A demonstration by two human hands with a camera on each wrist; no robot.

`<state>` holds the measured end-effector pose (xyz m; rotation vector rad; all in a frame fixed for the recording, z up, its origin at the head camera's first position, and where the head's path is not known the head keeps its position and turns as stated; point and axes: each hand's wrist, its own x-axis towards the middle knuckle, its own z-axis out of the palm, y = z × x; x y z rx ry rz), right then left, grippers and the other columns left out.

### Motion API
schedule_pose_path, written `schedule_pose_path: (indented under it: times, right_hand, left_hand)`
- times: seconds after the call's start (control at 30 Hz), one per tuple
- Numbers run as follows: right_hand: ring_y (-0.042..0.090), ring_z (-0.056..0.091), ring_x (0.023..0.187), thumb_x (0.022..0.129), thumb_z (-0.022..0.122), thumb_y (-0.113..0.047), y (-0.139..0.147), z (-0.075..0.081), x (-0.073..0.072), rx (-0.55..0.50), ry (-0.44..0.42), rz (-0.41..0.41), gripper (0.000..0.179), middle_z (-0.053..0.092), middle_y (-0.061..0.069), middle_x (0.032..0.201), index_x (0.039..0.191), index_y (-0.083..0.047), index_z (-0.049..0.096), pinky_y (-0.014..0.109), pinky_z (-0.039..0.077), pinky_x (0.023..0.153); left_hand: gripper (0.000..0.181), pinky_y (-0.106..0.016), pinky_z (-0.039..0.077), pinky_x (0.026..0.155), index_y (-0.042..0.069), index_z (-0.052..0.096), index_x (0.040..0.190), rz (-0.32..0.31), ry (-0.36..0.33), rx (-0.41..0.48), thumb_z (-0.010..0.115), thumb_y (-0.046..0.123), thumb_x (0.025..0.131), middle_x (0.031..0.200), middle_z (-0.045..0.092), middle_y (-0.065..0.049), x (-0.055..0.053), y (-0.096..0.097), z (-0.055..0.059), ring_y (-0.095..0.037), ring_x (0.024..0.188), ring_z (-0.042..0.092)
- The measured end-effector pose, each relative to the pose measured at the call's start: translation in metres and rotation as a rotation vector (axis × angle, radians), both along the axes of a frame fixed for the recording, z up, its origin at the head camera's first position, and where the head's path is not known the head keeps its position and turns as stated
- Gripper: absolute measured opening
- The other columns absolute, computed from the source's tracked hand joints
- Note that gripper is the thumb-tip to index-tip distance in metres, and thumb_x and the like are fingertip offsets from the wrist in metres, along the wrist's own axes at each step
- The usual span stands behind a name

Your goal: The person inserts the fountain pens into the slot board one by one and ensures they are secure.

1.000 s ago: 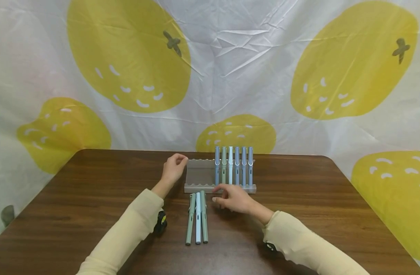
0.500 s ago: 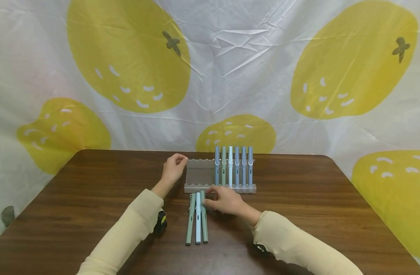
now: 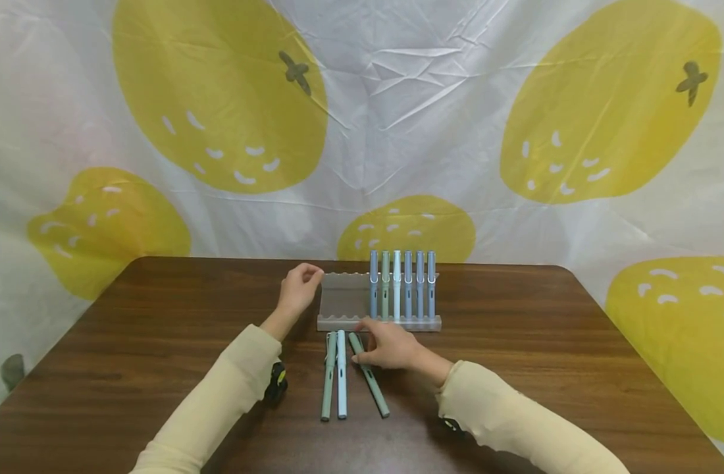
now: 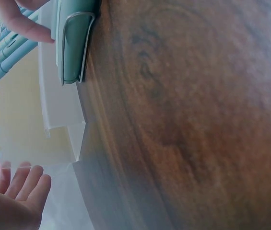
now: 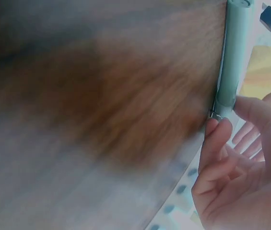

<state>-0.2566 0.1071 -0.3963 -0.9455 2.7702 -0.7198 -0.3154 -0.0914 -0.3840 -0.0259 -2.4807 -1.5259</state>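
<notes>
The green pen on the right (image 3: 376, 394) slants across the table, its cap end at the right hand's (image 3: 391, 345) fingertips and its far end pointing back toward the person, past the underside of the thumb; whether it is lifted off the wood I cannot tell. The right hand grasps it near that cap end, thumb laid across the barrel, forefinger bent round the end by the clip. Just to the left of these fingers lie a pale blue pen (image 3: 341, 382) and, beside it, a second green pen (image 3: 328, 388), both with caps pointing away from the person. Just beyond the right fingertips runs the front lip of a clear rack (image 3: 344, 299) with scalloped edges. Behind the right hand, six upright pens (image 3: 397, 289) stand side by side in the rack's right part: blue, green, pale blue, then three more blue. At the rack's upper left corner, the left hand (image 3: 299, 289) pinches the edge between thumb and forefinger, its other fingers loosely bent. Farther back from the fingers, each wrist carries a small black device (image 3: 276, 382) below a pale yellow sleeve (image 3: 234, 382). Under everything spreads the dark wood table (image 3: 101, 368), and beyond both hands hangs a white cloth (image 3: 391, 158) printed with yellow fruit.
</notes>
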Motion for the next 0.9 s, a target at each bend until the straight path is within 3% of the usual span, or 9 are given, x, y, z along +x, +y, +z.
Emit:
schedule_pose_path:
  times: [0.17,0.37,0.9]
  right_hand:
    - [0.007,0.047,0.046,0.082,0.062,-0.023,0.0042,0.002,0.0,-0.028,-0.025,0.04,0.042,0.05,-0.005,0.058,0.116,-0.001,0.052,0.024,0.039,0.044]
    - [0.01,0.048,0.038,0.089,0.053,-0.02,0.0036,-0.0001,0.0002,-0.063,-0.07,0.001,0.033,0.048,-0.002,0.051,0.114,0.001,0.053,0.027,0.04,0.038]
    - [0.007,0.047,0.038,0.081,0.063,-0.029,-0.0048,-0.0045,-0.0029,-0.021,-0.051,0.015,0.038,0.049,-0.006,0.051,0.109,-0.004,0.056,0.023,0.039,0.041]
  left_hand:
    - [0.021,-0.04,0.043,0.079,0.0,0.059,0.098,-0.004,-0.003,0.012,0.052,0.017,0.089,0.098,0.061,-0.015,0.0001,-0.0006,-0.0004,-0.028,0.094,0.054]
    - [0.022,-0.04,0.043,0.079,0.0,0.059,0.099,-0.009,-0.013,0.01,0.051,0.019,0.09,0.099,0.06,-0.015,0.002,-0.0007,0.0009,-0.028,0.095,0.054]
    - [0.021,-0.041,0.042,0.08,0.0,0.059,0.099,-0.001,-0.014,0.006,0.051,0.018,0.09,0.101,0.06,-0.015,0.0026,0.0001,0.0017,-0.029,0.096,0.053]
